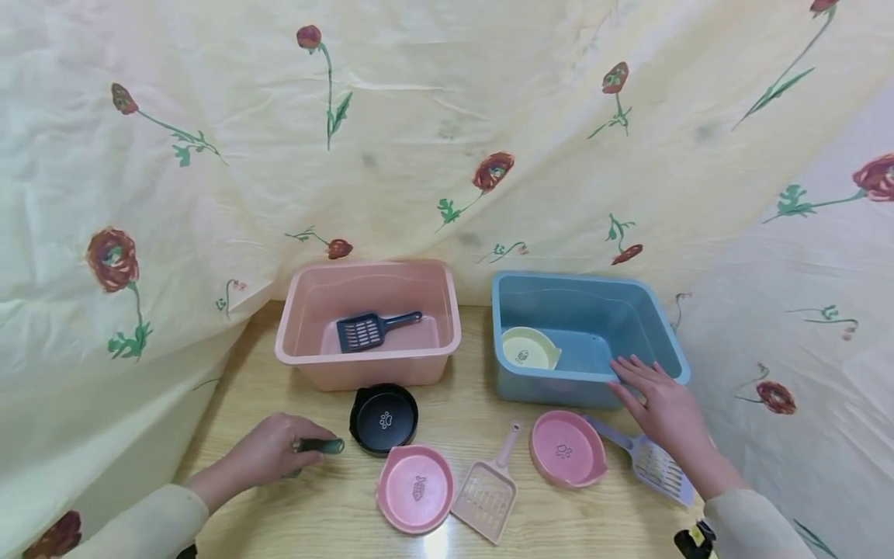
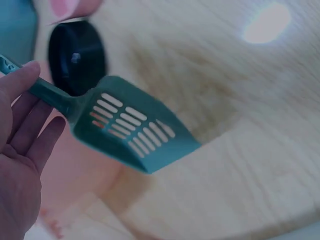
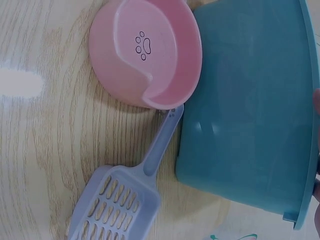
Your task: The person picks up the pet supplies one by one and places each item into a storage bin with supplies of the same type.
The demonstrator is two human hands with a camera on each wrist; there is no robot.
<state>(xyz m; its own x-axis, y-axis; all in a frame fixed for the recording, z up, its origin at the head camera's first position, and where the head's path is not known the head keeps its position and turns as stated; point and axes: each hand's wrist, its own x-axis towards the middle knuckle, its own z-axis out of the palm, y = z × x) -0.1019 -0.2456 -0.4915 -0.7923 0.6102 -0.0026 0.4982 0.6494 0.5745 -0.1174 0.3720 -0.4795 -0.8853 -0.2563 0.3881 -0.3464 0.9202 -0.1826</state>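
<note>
My left hand (image 1: 275, 448) pinches the handle of a dark green litter scoop (image 2: 130, 122) between thumb and fingers, over the table's left side. In the left wrist view its slotted blade is plain; from the head it is mostly hidden by the hand. My right hand (image 1: 656, 400) touches the front rim of a blue litter box (image 1: 517, 384), its fingers extended. A cream bowl (image 1: 528, 348) lies inside that box. Below the right hand are a lavender scoop (image 1: 656, 466) and a pink bowl with a paw print (image 1: 567, 449).
A pink litter box (image 1: 377, 371) holds a navy scoop (image 1: 363, 332). In front of it stand a black bowl (image 1: 384, 419) and a pink fish-print bowl (image 1: 415, 489). A pale pink scoop (image 1: 486, 497) lies mid-table. A flowered cloth (image 1: 412, 155) hangs behind.
</note>
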